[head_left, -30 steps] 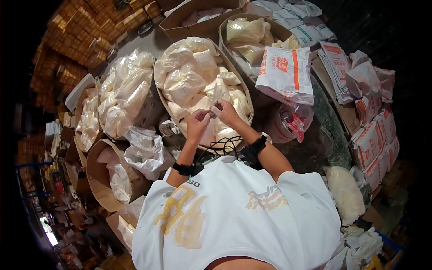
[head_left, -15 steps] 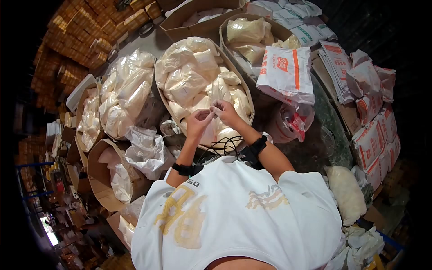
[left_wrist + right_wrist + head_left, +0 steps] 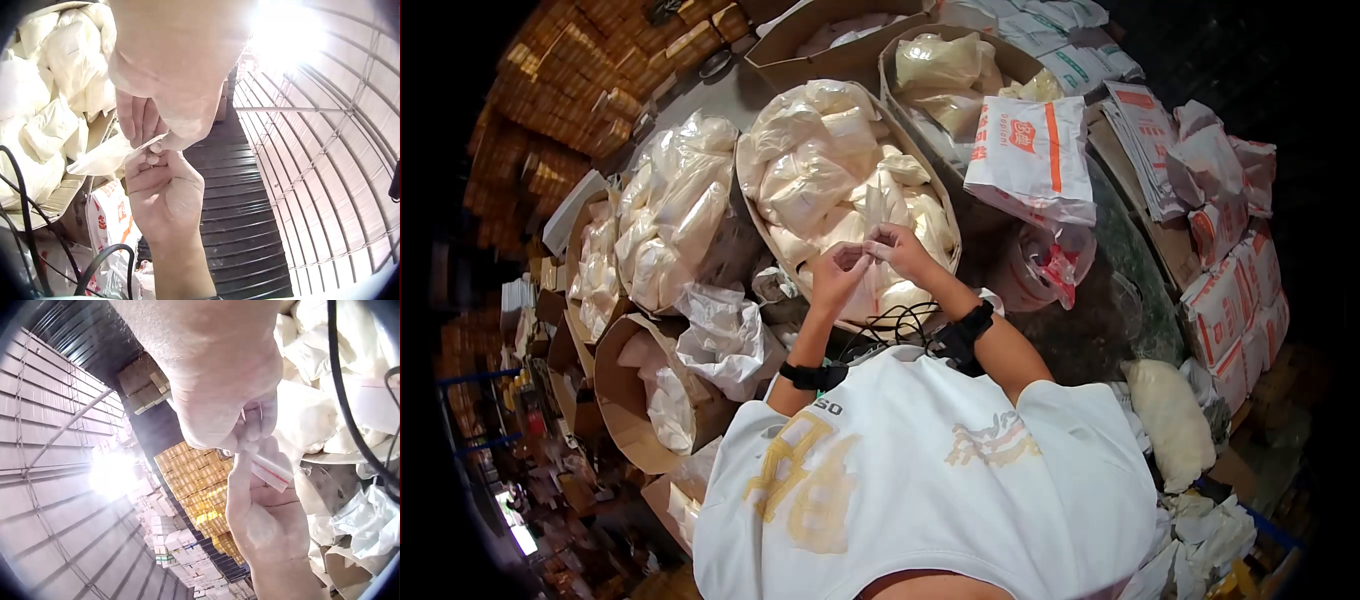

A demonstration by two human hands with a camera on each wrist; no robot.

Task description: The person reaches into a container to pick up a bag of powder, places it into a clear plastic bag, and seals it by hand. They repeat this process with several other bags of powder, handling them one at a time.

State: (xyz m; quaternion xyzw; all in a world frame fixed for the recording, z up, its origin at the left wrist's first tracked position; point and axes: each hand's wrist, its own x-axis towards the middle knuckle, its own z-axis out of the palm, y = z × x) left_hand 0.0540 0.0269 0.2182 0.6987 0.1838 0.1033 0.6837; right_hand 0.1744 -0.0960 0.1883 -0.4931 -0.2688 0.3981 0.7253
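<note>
Item: one red-striped zip bag, above the near end of the oval carton. Your left hand and right hand both pinch it. Done, seemingly: stuffed plastic bags heaped therein. Outstanding: this one; closure undetermined.

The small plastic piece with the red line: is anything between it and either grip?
Nothing visible: the left grip and right grip both touch the plastic piece directly; the filled bags lie beyond, not between.
</note>
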